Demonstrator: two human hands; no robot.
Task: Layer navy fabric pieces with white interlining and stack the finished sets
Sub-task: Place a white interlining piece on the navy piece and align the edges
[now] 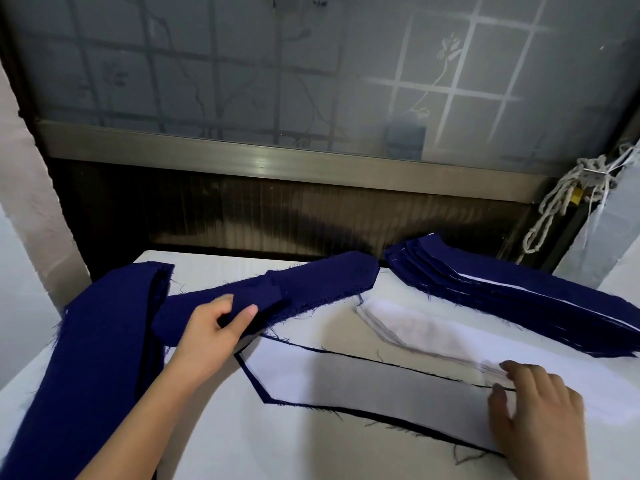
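Your L hand (pixel 214 332) pinches a navy piece (pixel 311 282), thumb on top & fingers under. It's lifted up, just past the navy pile (pixel 104 341) on your left. Your R hand (pixel 540 407) lies flat w/ fingers straight. It grips nothing & just presses the white interlining sheet (pixel 363 382). That sheet lies in the middle of the table (pixel 242 445), on a bottom navy piece (pixel 267 401) that shows only as a thin dark rim.

What could go wrong, I think:
- The held piece is floppy & folds over your fingers, so it may land w/ a crease or a twist.
- Its edges are frayed. Loose threads may snag & drag the white sheet off line, esp. if your R hand lets go too soon.
- The pointy ends may not match up if you drop it fast.
- Can't tell if you hold one piece or two. Check.

Containers: no box, bin or tray in view. The finished stack (pixel 519 296) sits right on the table at far right. The spare interlining (pixel 415 327) lies just in front of it.
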